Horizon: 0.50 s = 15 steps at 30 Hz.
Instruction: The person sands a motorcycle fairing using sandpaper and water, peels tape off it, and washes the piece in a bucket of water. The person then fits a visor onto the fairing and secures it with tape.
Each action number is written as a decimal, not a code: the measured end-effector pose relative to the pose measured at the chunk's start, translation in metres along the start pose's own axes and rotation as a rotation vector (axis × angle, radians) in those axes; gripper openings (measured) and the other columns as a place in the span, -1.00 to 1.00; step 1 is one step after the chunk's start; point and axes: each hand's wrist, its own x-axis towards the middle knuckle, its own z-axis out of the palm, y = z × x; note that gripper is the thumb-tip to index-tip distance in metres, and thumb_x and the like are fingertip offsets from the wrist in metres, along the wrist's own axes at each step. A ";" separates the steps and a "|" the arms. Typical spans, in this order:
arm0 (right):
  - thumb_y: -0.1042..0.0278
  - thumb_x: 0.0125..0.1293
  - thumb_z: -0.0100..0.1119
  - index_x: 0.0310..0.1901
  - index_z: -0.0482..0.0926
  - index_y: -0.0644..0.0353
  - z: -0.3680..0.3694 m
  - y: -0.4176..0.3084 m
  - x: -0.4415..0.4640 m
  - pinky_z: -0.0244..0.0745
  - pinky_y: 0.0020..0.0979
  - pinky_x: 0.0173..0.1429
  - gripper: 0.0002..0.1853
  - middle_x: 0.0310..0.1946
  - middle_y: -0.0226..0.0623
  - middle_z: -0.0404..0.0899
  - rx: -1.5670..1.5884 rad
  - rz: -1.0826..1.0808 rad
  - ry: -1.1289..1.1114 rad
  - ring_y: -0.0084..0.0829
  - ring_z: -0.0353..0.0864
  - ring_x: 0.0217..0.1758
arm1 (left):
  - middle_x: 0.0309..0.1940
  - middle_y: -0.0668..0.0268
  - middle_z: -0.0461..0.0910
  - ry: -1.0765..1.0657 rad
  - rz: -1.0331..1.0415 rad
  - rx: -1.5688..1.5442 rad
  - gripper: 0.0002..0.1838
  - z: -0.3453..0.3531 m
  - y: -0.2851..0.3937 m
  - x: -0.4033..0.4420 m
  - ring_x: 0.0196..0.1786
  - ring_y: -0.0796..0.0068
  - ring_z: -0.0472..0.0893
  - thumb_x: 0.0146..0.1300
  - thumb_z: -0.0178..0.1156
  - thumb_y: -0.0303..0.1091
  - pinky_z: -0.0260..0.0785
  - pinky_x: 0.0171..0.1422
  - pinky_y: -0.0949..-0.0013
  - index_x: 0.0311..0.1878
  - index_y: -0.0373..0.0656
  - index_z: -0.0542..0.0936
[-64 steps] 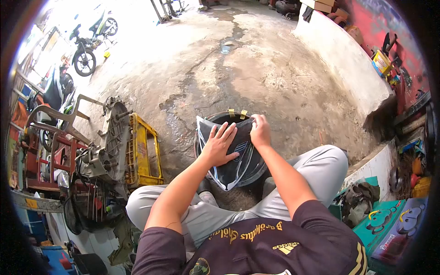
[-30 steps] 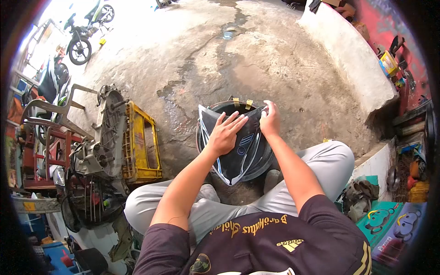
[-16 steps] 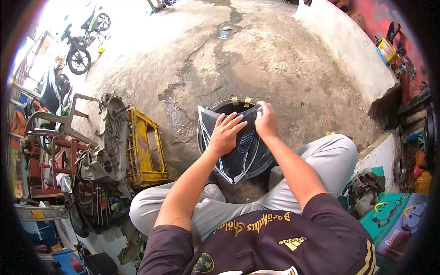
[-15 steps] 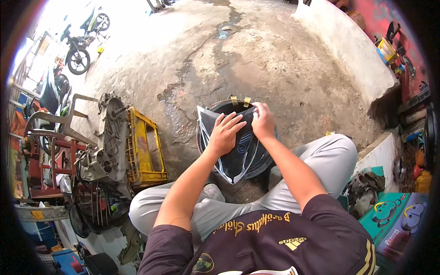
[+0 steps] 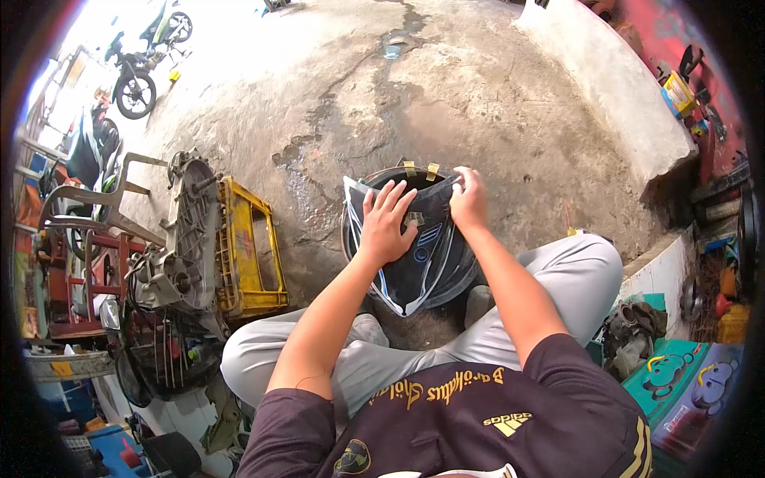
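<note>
A black V-shaped motorcycle body panel (image 5: 398, 279) with white and blue trim lies point toward me across a round black tub (image 5: 454, 291). My left hand (image 5: 388, 227) rests flat on the panel's left half with the fingers spread. By its thumb a small piece of yellowish tape (image 5: 414, 217) sticks to the panel. My right hand (image 5: 469, 199) grips the panel's upper right corner, its fingertips curled at the edge. Two more strips of tape (image 5: 433, 171) hang on the tub's far rim.
To the left stand a yellow plastic crate (image 5: 253, 247), a metal engine casing (image 5: 195, 231) and a chair (image 5: 103, 195). A teal box (image 5: 669, 366) lies at the right. Motorcycles (image 5: 135, 92) are at the upper left. The concrete floor (image 5: 478, 95) has damp cracks.
My left hand has shifted slightly left and spread its fingers, showing the tape piece on the panel. My right hand has moved right to the panel's corner.
</note>
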 end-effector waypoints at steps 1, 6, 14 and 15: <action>0.68 0.23 0.17 0.04 0.59 0.18 0.002 0.004 0.003 0.55 -0.04 0.06 -0.65 -0.17 -0.07 0.59 -0.021 0.027 0.030 0.04 0.64 -0.07 | 0.53 0.16 0.38 0.001 -0.003 0.000 -0.26 0.000 0.000 -0.001 0.62 0.04 0.25 0.16 0.32 -0.22 -0.12 0.68 -0.23 0.48 0.00 0.45; 0.68 0.26 0.14 0.02 0.59 0.19 0.001 -0.023 -0.021 0.57 -0.05 0.03 -0.68 -0.13 -0.04 0.61 0.055 -0.075 -0.084 0.02 0.66 -0.09 | 0.49 0.17 0.42 -0.011 -0.016 0.000 -0.27 0.001 -0.001 0.001 0.61 0.06 0.27 0.17 0.34 -0.17 -0.13 0.68 -0.19 0.47 0.01 0.46; 0.68 0.27 0.13 0.04 0.59 0.21 0.002 -0.009 -0.018 0.57 -0.06 0.07 -0.68 -0.13 -0.04 0.60 -0.026 -0.065 -0.034 0.03 0.65 -0.05 | 0.44 0.19 0.46 0.006 -0.004 0.004 -0.30 0.001 -0.001 0.003 0.57 0.07 0.30 0.19 0.34 -0.17 -0.09 0.66 -0.17 0.45 0.01 0.47; 0.69 0.27 0.12 0.05 0.59 0.20 -0.003 -0.021 -0.021 0.56 -0.06 0.09 -0.67 -0.13 -0.04 0.59 0.027 -0.026 -0.106 0.04 0.65 -0.03 | 0.44 0.19 0.46 0.013 -0.002 0.004 -0.30 0.001 -0.001 0.003 0.57 0.07 0.31 0.19 0.34 -0.17 -0.08 0.66 -0.17 0.44 0.01 0.47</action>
